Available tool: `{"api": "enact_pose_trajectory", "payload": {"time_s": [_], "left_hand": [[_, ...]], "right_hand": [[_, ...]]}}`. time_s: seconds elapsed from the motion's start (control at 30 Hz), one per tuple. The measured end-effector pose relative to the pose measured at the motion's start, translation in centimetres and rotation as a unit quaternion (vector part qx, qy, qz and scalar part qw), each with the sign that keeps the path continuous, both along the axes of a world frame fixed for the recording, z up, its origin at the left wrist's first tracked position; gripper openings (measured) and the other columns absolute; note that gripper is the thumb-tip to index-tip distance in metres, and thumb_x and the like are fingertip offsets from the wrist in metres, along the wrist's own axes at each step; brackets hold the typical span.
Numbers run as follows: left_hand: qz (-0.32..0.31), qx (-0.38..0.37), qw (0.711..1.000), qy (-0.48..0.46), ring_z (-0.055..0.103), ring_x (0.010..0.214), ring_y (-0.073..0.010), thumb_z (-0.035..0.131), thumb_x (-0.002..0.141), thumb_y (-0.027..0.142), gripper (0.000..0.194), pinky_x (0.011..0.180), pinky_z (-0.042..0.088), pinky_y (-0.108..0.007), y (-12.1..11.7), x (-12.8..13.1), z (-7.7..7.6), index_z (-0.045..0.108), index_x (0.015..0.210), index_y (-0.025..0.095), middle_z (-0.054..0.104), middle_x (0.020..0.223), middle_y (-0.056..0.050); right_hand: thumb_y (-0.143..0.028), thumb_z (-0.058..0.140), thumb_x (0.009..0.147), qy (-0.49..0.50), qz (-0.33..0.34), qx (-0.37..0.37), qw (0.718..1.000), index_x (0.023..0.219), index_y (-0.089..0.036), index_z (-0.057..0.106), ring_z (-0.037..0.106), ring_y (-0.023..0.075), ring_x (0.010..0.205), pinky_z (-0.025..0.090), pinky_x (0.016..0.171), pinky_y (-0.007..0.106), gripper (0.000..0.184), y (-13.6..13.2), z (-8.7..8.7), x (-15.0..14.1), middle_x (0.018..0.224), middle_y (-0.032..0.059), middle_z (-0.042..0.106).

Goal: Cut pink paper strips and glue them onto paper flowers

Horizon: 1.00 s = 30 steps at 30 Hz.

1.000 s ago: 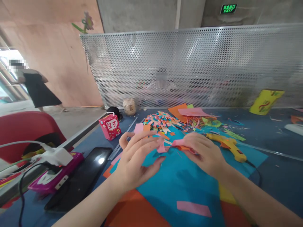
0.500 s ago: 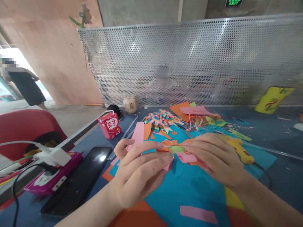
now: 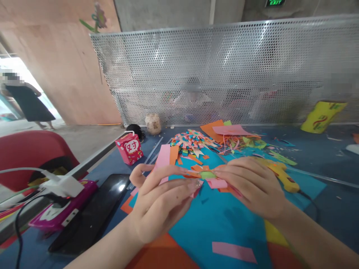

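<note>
Between my two hands is a paper flower (image 3: 208,175) with a light green centre and looped pink and orange strips. My left hand (image 3: 165,198) is closed on its left side, with fingers and thumb pressed against the paper. On the opposite side my right hand (image 3: 252,185) pinches it, covering part of the loops. Below the hands lies a blue paper sheet (image 3: 224,224) with a pink strip (image 3: 234,252) on it. Beyond them sits a fringed multicoloured paper flower (image 3: 190,140). A yellow glue gun (image 3: 284,177) lies just past my right hand.
To the left are a black phone (image 3: 89,213), a purple power strip (image 3: 61,209) with plugs and a red drink carton (image 3: 129,148). Paper scraps (image 3: 244,144) and a yellow packet (image 3: 322,116) lie toward the back. A perforated metal screen (image 3: 196,67) stands behind; people are beyond it and far left.
Both hands keep hold of the paper flower, with only a very slight shift. The view has moved a little. The person at far left has changed stance slightly.
</note>
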<state>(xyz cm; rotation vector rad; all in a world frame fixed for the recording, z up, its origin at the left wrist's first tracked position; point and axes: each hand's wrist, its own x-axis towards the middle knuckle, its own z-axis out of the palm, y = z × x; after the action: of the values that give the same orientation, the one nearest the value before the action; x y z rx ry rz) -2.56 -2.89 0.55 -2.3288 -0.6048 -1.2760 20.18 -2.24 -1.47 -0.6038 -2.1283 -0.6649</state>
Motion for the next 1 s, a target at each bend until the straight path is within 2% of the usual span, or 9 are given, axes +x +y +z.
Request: {"api": "enact_pose_trajectory", "payload": {"time_s": [0.23,0.4,0.63,0.7,0.83,0.9,1.0], "left_hand": [[0.028,0.004,1.000,-0.009,0.062,0.074,-0.0176,0.064,0.067,0.014,0.021,0.072,0.041,-0.036,0.1,-0.2,-0.3,0.056,0.083,0.026,0.068,0.067,0.004],[0.027,0.007,1.000,0.002,0.062,0.075,-0.0175,0.063,0.067,0.013,0.023,0.068,0.041,-0.034,0.1,-0.1,-0.2,0.057,0.086,0.025,0.069,0.069,0.004],[0.021,0.003,1.000,-0.004,0.062,0.075,-0.0166,0.060,0.070,0.011,0.026,0.074,0.042,-0.034,0.0,0.0,-0.1,0.056,0.090,0.026,0.068,0.074,0.003],[0.026,-0.017,0.999,-0.019,0.062,0.078,-0.0174,0.060,0.070,0.012,0.025,0.079,0.040,-0.036,0.1,0.1,-0.2,0.056,0.091,0.025,0.068,0.080,0.001],[0.019,-0.116,0.987,-0.106,0.058,0.094,-0.0213,0.063,0.070,0.020,0.031,0.089,0.035,-0.042,0.9,0.3,-0.7,0.054,0.099,0.024,0.066,0.093,-0.003],[0.001,-0.202,0.966,-0.164,0.055,0.101,-0.0215,0.061,0.072,0.022,0.031,0.090,0.038,-0.041,1.4,0.4,-0.9,0.053,0.103,0.023,0.064,0.102,-0.004],[-0.036,-0.350,0.906,-0.235,0.058,0.095,-0.0192,0.055,0.077,0.025,0.028,0.084,0.045,-0.037,2.0,0.3,-0.9,0.054,0.104,0.021,0.065,0.099,-0.005]], "right_hand": [[-0.011,0.055,0.077,-0.009,-0.009,0.005,1.000,0.097,-0.016,0.057,0.058,0.0175,0.083,0.048,0.073,0.033,0.021,-0.1,0.2,-0.2,0.089,0.0040,0.067],[-0.009,0.057,0.075,-0.004,-0.007,0.003,1.000,0.096,-0.015,0.057,0.058,0.0182,0.083,0.048,0.073,0.034,0.022,-0.2,0.2,-0.2,0.089,0.0046,0.067],[-0.011,0.053,0.078,-0.013,-0.016,0.008,1.000,0.096,-0.017,0.057,0.058,0.0175,0.084,0.047,0.075,0.033,0.020,-0.1,0.2,-0.2,0.089,0.0043,0.066],[-0.012,0.050,0.080,-0.004,-0.016,-0.026,1.000,0.095,-0.018,0.056,0.057,0.0168,0.081,0.047,0.074,0.032,0.017,-0.1,0.3,-0.5,0.085,0.0039,0.066],[-0.020,0.047,0.083,0.073,-0.031,-0.179,0.981,0.083,-0.019,0.055,0.055,0.0123,0.068,0.045,0.062,0.024,0.008,-0.1,0.3,-1.1,0.073,0.0011,0.061],[-0.025,0.049,0.082,0.101,-0.056,-0.249,0.961,0.069,-0.019,0.050,0.048,0.0095,0.055,0.040,0.051,0.020,0.014,0.0,0.2,-1.3,0.061,-0.0021,0.052],[-0.029,0.050,0.080,0.114,-0.065,-0.355,0.925,0.058,-0.019,0.037,0.035,0.0076,0.048,0.031,0.045,0.019,0.028,0.1,-0.1,-1.6,0.052,-0.0055,0.036]]}}
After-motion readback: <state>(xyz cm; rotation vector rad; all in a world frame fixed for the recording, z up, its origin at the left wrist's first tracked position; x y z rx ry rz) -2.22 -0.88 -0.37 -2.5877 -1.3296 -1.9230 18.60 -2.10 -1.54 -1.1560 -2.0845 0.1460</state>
